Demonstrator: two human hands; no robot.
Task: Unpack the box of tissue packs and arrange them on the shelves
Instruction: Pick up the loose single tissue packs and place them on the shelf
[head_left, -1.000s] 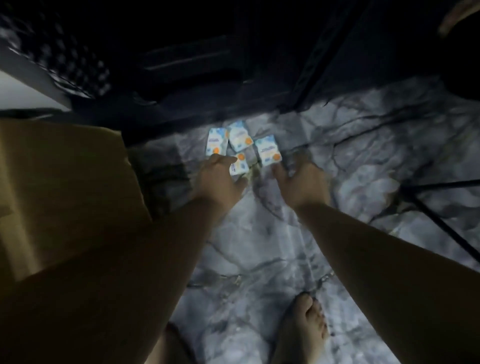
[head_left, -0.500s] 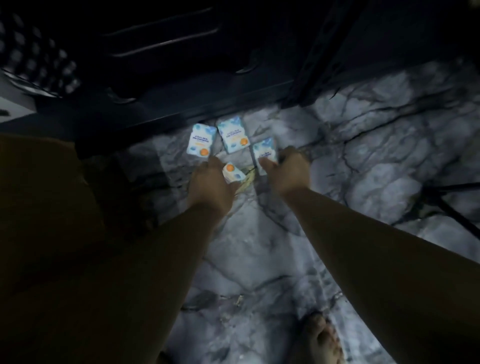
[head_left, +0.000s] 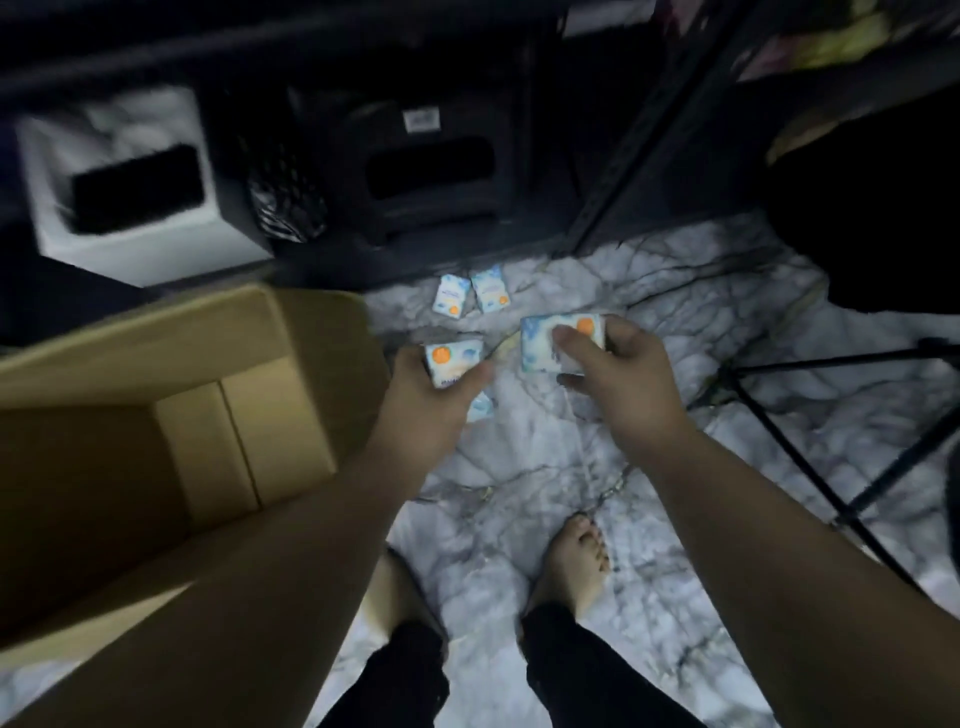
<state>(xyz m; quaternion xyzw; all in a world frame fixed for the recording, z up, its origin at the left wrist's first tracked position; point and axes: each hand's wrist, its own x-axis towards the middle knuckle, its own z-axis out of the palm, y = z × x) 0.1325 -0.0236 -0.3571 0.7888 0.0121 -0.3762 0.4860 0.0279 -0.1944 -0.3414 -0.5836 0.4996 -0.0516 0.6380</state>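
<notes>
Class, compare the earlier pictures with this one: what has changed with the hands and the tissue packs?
Each hand has picked a pack off the floor: the left hand holds one pack, the right hand another. Two packs remain on the marble floor beside the shelf.

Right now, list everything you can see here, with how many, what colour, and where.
tissue packs on floor: two, white-blue with orange dot, lying side by side by the shelf base
held tissue packs: two, same colours, one per hand
cardboard box: one, brown, open, left
bin: one, white, upper left
shelf unit: one, dark, top
tripod legs: black, right
floor: marbled grey-white
left hand: grips one pack
right hand: grips one pack
bare feet: two, bottom centre
</notes>
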